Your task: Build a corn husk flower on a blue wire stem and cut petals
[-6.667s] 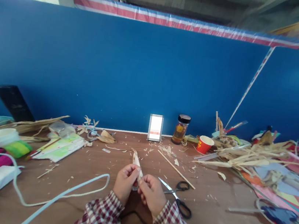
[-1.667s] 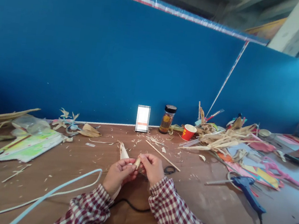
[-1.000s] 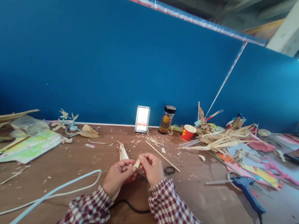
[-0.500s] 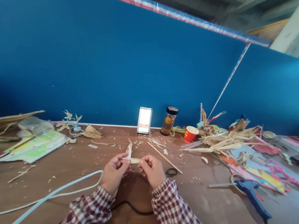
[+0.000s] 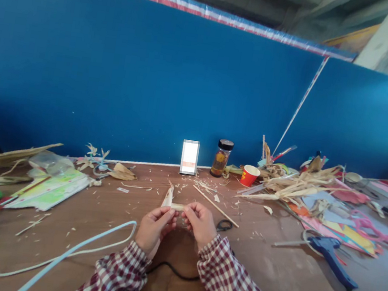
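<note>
Pale narrow strip, held crosswise as I watch remotely, whitish tapered piece just beyond, thin tip pointing away

Jar: glossy, transparent, smooth. Nearer than jar: pale strip, matt, dry-looking. Right of jar: paper cup, smooth; husks, rough, papery.

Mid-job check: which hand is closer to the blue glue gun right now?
Right. The right hand is apart from the blue glue gun, to its left; the left hand is farther left, beyond the right one.
</note>
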`<state>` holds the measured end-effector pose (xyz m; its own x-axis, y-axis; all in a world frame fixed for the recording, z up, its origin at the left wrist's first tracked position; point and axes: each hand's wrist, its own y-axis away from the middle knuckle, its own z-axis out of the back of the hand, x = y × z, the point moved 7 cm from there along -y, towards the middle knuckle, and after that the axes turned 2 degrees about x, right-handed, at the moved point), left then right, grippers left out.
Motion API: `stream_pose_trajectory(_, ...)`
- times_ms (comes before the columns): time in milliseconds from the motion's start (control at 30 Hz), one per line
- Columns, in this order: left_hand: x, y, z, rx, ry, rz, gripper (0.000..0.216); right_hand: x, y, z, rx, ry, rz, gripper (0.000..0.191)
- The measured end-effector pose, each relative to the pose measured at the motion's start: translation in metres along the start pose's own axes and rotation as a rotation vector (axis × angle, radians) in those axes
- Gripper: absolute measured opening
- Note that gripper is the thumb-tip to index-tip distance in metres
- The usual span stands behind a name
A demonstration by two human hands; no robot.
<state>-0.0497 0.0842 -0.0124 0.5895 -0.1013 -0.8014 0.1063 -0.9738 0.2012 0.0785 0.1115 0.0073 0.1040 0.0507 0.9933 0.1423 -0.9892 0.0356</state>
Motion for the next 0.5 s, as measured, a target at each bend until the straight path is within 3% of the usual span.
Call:
stream_pose_trajectory(233, -0.001, -0.0011, 0.0035, -0.068, 0.076, 0.02, 0.01, 0.001, 0.002, -0.0039, 0.036, 0.036, 0.018, 0.024)
stream_pose_trajectory(500, 0.0016, -0.0007, 0.0046, -0.054, 0.144, 0.039, 0.008, -0.0009, 0.004, -0.0081, 0.025, 0.03, -0.008, 0.021)
